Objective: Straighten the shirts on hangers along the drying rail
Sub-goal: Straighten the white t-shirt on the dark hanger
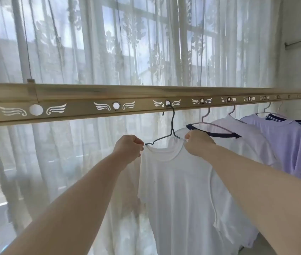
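Both grips closed on white shirt (179,190) shoulders.

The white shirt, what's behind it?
Behind the white shirt hang more shirts and a lace curtain. The shirt hides their lower parts.

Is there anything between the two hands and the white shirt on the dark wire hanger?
Nothing visible. The left hand and the right hand already grip the white shirt at its shoulders on the dark wire hanger.
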### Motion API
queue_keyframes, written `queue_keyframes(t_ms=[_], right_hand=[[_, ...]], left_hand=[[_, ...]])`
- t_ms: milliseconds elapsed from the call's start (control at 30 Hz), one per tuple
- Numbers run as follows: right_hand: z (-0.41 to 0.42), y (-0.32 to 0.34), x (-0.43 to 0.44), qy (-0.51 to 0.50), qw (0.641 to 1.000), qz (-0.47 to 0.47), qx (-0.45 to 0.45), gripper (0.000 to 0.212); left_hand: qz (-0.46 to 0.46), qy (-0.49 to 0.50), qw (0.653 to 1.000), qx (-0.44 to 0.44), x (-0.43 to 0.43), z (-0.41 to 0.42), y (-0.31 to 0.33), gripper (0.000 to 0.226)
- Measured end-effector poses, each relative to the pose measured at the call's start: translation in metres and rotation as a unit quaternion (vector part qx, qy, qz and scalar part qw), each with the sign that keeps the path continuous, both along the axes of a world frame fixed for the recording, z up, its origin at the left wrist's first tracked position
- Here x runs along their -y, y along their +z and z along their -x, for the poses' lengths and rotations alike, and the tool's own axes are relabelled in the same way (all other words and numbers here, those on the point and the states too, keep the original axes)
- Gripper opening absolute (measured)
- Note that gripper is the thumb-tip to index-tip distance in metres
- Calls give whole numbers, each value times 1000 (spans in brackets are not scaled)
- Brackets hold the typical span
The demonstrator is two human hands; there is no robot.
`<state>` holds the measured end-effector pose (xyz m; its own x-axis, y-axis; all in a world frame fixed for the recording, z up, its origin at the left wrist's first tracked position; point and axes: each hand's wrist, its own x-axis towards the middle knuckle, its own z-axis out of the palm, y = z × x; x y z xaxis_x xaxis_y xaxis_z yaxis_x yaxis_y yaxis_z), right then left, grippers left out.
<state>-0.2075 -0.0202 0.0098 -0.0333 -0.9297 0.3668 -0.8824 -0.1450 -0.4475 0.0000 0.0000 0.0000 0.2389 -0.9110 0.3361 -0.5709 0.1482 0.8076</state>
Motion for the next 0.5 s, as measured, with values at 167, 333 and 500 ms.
queue_keyframes(t_ms=[167,333,500], right_hand=[[-12,-7,14,-26,1000,-14,10,38],[-20,-20,31,-58,998,2,34,22],[-25,-17,35,-80,992,31,92,26]], left_hand=[[-15,-24,999,19,6,-12,0,14],[-22,-35,999,19,12,-19,-4,12],[-28,-33,998,47,20,-23,-4,12]])
